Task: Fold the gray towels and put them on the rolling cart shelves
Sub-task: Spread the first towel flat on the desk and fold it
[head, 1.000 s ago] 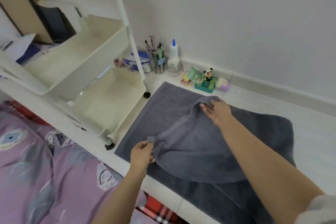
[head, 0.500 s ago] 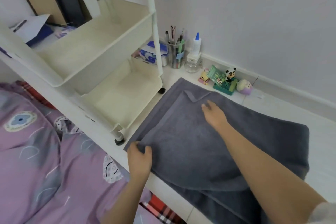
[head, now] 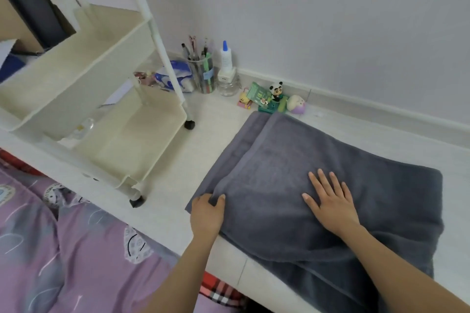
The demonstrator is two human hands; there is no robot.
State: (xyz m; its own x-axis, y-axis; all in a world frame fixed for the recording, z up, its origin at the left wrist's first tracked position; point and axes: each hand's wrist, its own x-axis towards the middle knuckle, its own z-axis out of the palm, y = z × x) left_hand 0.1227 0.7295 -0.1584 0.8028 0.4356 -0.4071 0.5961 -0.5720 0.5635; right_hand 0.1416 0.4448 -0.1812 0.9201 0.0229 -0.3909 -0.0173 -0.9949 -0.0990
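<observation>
A gray towel [head: 292, 150] lies folded over on the white floor, its upper layer a little short of the lower layer's left edge. My left hand [head: 206, 213] grips the near left corner of the upper layer, thumb on top and fingers curled under the hem. My right hand [head: 329, 201] lies flat on the middle of the towel with fingers spread. The cream rolling cart [head: 76, 73] stands to the left; the two shelves in view hold no towels.
Against the wall stand a pen cup [head: 202, 72], a glue bottle [head: 225, 58], a tissue pack [head: 175, 79] and small toys [head: 273, 98]. A purple patterned blanket [head: 50, 249] covers the near left. The cart's black wheel [head: 137, 201] sits close to the towel's left edge.
The raised half of the towel was brought over to the left and laid down. My right hand let go of its corner and now lies flat farther right; my left hand still grips its corner.
</observation>
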